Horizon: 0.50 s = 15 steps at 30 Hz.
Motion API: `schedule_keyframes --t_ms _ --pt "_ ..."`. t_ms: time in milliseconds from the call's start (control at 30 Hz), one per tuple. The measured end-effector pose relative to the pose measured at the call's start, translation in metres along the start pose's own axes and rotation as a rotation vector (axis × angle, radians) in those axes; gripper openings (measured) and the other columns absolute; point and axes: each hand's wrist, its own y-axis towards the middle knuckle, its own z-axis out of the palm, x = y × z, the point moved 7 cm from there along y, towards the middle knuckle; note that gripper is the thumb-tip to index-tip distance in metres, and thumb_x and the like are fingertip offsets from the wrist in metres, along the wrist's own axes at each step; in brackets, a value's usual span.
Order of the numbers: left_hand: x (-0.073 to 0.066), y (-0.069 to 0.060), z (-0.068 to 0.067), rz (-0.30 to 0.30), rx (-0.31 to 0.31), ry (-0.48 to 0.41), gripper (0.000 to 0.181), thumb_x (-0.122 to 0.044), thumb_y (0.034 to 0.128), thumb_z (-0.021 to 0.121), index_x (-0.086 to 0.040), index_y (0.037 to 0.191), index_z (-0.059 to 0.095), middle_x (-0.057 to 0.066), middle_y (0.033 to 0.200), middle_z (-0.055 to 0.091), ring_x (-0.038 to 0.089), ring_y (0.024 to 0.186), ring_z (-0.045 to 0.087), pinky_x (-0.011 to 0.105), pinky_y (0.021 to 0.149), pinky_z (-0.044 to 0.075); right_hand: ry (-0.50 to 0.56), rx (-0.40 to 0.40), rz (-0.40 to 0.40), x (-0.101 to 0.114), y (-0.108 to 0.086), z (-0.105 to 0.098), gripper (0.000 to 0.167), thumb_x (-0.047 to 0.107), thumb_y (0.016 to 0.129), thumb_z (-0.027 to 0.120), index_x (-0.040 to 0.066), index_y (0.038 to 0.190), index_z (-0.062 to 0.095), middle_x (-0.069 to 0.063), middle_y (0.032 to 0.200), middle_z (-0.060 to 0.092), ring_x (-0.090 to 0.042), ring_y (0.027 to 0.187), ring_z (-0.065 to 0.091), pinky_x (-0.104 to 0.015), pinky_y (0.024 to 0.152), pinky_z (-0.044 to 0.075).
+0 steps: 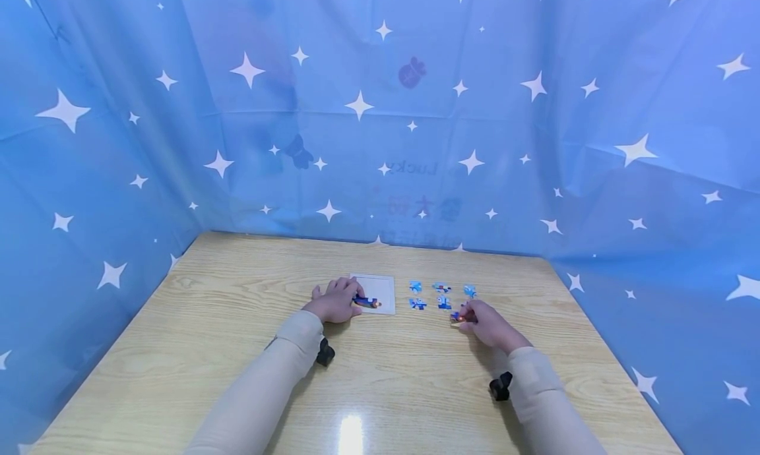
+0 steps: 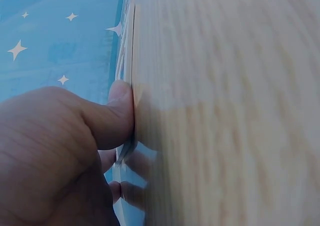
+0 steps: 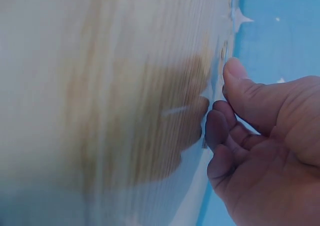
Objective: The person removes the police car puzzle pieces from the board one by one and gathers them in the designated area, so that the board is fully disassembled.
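A white puzzle tray lies flat on the table, with dark blue and orange puzzle pieces inside along its lower part. My left hand rests on the tray's left side, covering that edge. In the left wrist view its thumb touches the edge of the thin tray. To the right, my right hand pinches a small blue and orange puzzle piece close to the table; the fingers partly hide it. In the right wrist view the fingers are curled at the tabletop.
Several light blue puzzle pieces lie in two rows between the tray and my right hand. The wooden table reaches back to a blue curtain with white stars, which also hangs at both sides.
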Motion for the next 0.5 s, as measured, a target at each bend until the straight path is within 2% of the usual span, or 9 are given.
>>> schedule_keyframes --t_ms 133,333,500 --pt "-0.001 -0.001 -0.001 0.000 0.004 0.005 0.020 -0.031 0.1029 0.060 -0.026 0.121 0.053 0.011 0.165 0.023 0.037 0.148 0.022 0.075 0.111 0.004 -0.013 -0.008 -0.012 -0.003 -0.001 -0.004 0.012 0.002 0.096 0.067 -0.001 0.105 0.060 -0.011 0.106 0.062 -0.026 0.099 0.060 -0.045 0.085 0.051" --pt "0.005 0.004 0.004 -0.008 0.009 0.007 0.019 -0.030 0.1036 0.058 -0.028 0.122 0.052 0.010 0.167 0.019 0.036 0.150 0.019 0.075 0.111 0.002 -0.002 -0.007 -0.018 -0.009 -0.006 -0.008 0.010 0.000 0.096 0.067 -0.001 0.103 0.060 -0.010 0.100 0.061 -0.023 0.092 0.058 -0.043 0.079 0.049" --pt "0.008 0.008 0.008 -0.017 0.010 0.015 0.021 -0.033 0.1035 0.058 -0.030 0.123 0.050 0.007 0.167 0.017 0.035 0.151 0.017 0.073 0.112 0.001 0.006 -0.011 0.017 -0.017 -0.010 -0.012 0.012 0.001 0.096 0.067 -0.002 0.106 0.061 -0.011 0.102 0.061 -0.024 0.093 0.057 -0.042 0.079 0.049"
